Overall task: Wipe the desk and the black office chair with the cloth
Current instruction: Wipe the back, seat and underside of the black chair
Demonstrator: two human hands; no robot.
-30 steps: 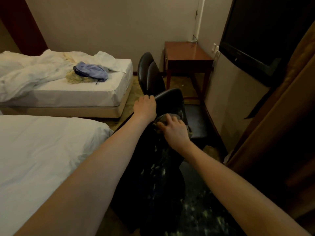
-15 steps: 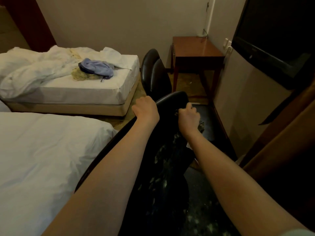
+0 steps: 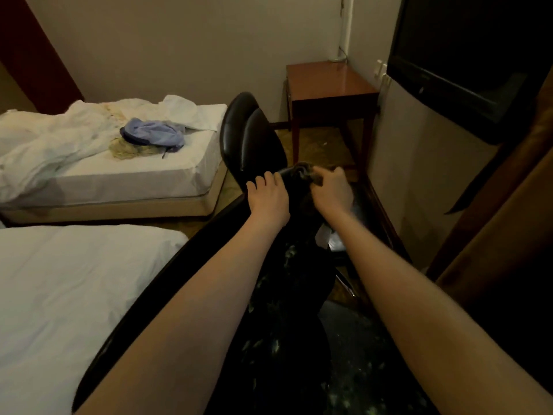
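Note:
The black office chair [image 3: 293, 301] stands right in front of me, its worn backrest flecked with pale peeling spots. My left hand [image 3: 267, 196] grips the top edge of the backrest at its left side. My right hand [image 3: 332, 191] holds a dark grey cloth [image 3: 308, 175] bunched against the top edge of the backrest, just right of the left hand. A brown wooden desk [image 3: 330, 82] stands in the far corner against the wall.
A second black chair [image 3: 251, 136] stands behind the first one. A made white bed [image 3: 68, 289] lies at my left, and an unmade bed [image 3: 125, 166] with a blue garment [image 3: 152, 134] farther back. A dark TV [image 3: 466, 46] hangs at the right, above a brown curtain [image 3: 502, 244].
My right hand has moved with the cloth from the front of the backrest up to its top edge. My left hand kept its grip on the top edge.

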